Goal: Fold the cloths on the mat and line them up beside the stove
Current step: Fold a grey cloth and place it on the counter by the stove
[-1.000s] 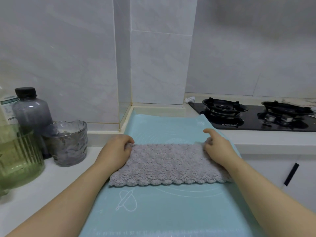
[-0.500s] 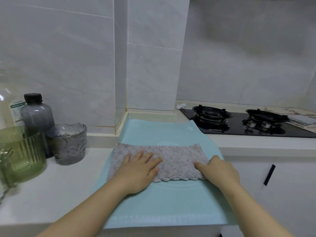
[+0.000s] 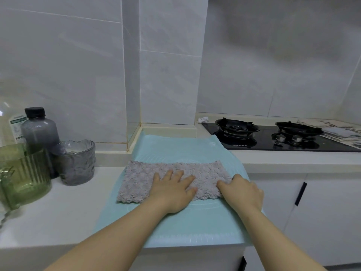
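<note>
While left hand (image 3: pixel 172 190) presses nubby grey cloth (image 3: pixel 175 169) | right hand (image 3: pixel 244 192) grips edge

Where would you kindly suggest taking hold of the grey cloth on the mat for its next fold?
Probably take the grey cloth by its right short end, coming from the stove side where the right hand lies. It lies flat as a long strip across the mat, so that end can swing leftwards over the middle, which the left hand presses flat.
</note>
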### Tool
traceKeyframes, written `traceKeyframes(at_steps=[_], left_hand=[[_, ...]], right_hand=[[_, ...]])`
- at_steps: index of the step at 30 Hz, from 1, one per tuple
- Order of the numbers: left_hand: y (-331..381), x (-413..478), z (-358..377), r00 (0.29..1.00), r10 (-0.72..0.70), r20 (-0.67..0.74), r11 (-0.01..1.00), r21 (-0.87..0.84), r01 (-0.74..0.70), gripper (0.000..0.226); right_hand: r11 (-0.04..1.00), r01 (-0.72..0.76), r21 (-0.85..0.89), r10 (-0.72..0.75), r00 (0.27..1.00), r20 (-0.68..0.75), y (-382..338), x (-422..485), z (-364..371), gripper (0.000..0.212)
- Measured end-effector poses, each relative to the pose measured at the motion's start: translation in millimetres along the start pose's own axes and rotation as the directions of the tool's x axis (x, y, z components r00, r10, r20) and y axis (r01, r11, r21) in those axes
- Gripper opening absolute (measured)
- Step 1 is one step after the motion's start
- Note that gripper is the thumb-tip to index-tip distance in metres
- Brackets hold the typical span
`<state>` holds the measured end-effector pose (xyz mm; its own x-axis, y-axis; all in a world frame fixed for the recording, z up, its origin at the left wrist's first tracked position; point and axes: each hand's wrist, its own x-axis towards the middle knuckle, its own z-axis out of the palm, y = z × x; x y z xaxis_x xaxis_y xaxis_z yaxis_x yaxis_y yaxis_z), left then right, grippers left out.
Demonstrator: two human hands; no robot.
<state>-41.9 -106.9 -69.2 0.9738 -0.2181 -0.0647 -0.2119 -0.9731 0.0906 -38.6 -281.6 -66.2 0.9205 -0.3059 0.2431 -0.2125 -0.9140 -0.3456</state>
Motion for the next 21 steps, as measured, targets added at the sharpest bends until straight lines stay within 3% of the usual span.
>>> traceKeyframes(at_steps=[5,8,10,14,17,21], left_hand=[[-10.5,1.4,-13.3,0.999,0.047,-0.016,0.999,-0.017,-0.048,0.053],[-33.7,-6.8,-25.9,0.953,0.045,-0.298,0.99,-0.113,-0.082,0.045],[-57.7,-15.1,-29.6,0.909,-0.033,-0.416,0.983,-0.179,-0.046,0.04],[-92.1,-33.5,-13.4,0.966,0.017,-0.257,0.983,-0.17,-0.063,0.037],[-102.5,-35.3,-3.1,0.946,-0.102,-0.308,0.865,-0.497,-0.069,0.038],[-108.4,-32.3,-3.5,0.918,-0.239,-0.318,0.667,-0.74,-0.083,0.044]], right_hand=[[0.995,0.053,0.081,-0.053,0.999,-0.009,2.5,1.2,1.5,0.022],[0.985,0.165,0.047,-0.16,0.982,-0.105,-0.6,-2.9,2.5,0.012],[0.97,0.242,-0.004,-0.241,0.961,-0.134,-2.9,-5.8,3.4,0.008],[0.949,0.205,0.239,-0.168,0.972,-0.166,-13.3,-6.0,-0.5,0.011],[0.848,0.178,0.5,-0.125,0.982,-0.139,-41.2,-5.4,-9.6,0.015],[0.78,0.19,0.596,-0.134,0.981,-0.138,-91.1,-6.8,-18.3,0.013]])
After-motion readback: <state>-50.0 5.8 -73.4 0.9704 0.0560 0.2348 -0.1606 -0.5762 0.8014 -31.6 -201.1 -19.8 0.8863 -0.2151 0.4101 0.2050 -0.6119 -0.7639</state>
